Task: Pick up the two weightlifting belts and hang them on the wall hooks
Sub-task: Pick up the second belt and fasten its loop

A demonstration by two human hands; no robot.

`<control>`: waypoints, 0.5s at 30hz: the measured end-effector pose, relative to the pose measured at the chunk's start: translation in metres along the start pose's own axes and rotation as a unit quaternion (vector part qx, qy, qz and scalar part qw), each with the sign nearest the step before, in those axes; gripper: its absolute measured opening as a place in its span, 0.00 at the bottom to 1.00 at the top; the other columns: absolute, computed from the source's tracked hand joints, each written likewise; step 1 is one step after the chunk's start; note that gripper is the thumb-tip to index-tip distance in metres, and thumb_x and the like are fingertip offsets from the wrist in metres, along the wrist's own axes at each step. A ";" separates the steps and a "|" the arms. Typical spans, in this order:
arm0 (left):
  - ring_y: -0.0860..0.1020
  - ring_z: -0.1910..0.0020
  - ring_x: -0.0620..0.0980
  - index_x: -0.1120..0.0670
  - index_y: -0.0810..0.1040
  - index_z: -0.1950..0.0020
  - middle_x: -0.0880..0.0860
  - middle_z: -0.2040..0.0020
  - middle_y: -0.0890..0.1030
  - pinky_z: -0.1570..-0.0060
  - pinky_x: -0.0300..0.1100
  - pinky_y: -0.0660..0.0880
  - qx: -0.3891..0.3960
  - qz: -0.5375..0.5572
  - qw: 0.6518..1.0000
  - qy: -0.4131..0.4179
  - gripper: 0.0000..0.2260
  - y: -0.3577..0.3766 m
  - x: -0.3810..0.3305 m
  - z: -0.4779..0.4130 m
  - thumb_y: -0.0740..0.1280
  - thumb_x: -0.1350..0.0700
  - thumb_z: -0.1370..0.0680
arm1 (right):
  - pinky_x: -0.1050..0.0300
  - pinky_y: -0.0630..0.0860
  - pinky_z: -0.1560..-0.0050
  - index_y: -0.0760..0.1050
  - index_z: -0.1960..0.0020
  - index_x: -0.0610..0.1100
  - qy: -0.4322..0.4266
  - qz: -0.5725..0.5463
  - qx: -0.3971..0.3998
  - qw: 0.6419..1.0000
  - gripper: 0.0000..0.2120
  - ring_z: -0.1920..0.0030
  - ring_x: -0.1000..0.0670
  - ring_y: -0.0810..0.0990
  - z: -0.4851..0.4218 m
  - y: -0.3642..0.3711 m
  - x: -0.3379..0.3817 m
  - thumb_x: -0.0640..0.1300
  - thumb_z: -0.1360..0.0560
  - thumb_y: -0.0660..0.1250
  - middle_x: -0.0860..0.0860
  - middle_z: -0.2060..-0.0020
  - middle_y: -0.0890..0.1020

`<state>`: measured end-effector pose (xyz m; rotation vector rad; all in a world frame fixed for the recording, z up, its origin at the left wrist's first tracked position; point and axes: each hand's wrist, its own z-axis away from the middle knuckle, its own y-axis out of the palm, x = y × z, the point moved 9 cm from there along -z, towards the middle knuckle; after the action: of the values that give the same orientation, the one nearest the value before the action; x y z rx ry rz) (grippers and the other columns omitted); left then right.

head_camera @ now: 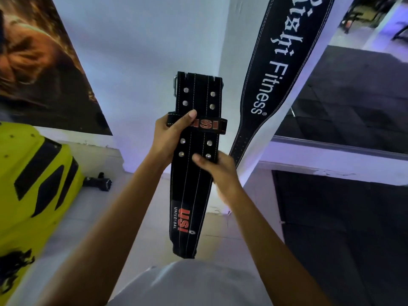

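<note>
A black belt with red "USI" lettering (189,191) is held upright in front of the white wall, buckle end up, its loose end hanging toward my shirt. My left hand (170,138) grips it at the keeper loop, thumb across the front. My right hand (217,171) holds its right edge a little lower, thumb on the rivets. A second black belt marked "Fitness" (280,69) hangs on the white wall corner to the upper right, its narrow end near my right hand. The hooks are out of view.
A large yellow and black machine shell (33,177) stands at the left. A black dumbbell (99,181) lies on the floor by the wall. A dark poster (39,69) covers the left wall. A mirror and dark floor (344,120) fill the right.
</note>
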<state>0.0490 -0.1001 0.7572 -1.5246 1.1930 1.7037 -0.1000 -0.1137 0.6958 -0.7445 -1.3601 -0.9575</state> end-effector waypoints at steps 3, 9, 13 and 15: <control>0.83 0.54 0.61 0.68 0.80 0.49 0.67 0.50 0.83 0.49 0.53 0.80 0.018 0.006 1.000 -0.014 0.18 0.007 0.009 0.002 0.73 0.53 0.27 | 0.50 0.80 0.44 0.83 0.49 0.44 -0.041 0.003 -0.026 0.999 0.11 0.48 0.47 0.85 -0.021 -0.013 0.048 0.42 0.30 0.76 0.46 0.52 0.87; 0.84 0.52 0.60 0.65 0.80 0.46 0.63 0.51 0.84 0.51 0.48 0.80 0.066 0.012 0.998 -0.005 0.12 0.017 0.002 -0.004 0.71 0.59 0.26 | 0.43 0.79 0.40 0.83 0.50 0.40 -0.028 0.021 -0.035 0.999 0.14 0.50 0.44 0.86 -0.037 -0.021 0.071 0.39 0.34 0.78 0.42 0.53 0.87; 0.83 0.56 0.55 0.61 0.77 0.45 0.58 0.54 0.83 0.58 0.45 0.79 0.110 0.053 0.992 -0.027 0.12 0.026 -0.022 -0.026 0.69 0.58 0.26 | 0.41 0.78 0.39 0.82 0.48 0.43 -0.019 0.014 -0.060 0.998 0.17 0.48 0.46 0.85 -0.039 -0.024 0.066 0.41 0.36 0.78 0.46 0.51 0.87; 0.82 0.58 0.51 0.57 0.79 0.46 0.53 0.57 0.83 0.61 0.44 0.78 0.113 0.024 0.993 -0.029 0.10 0.028 -0.032 -0.038 0.70 0.55 0.25 | 0.44 0.78 0.39 0.81 0.47 0.43 -0.014 0.014 -0.065 0.998 0.17 0.47 0.47 0.85 -0.037 -0.026 0.065 0.39 0.35 0.78 0.47 0.51 0.87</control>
<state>0.0492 -0.1411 0.7969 -1.3123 1.3518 1.5722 -0.1085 -0.1663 0.7545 -0.8765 -1.3184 -1.0244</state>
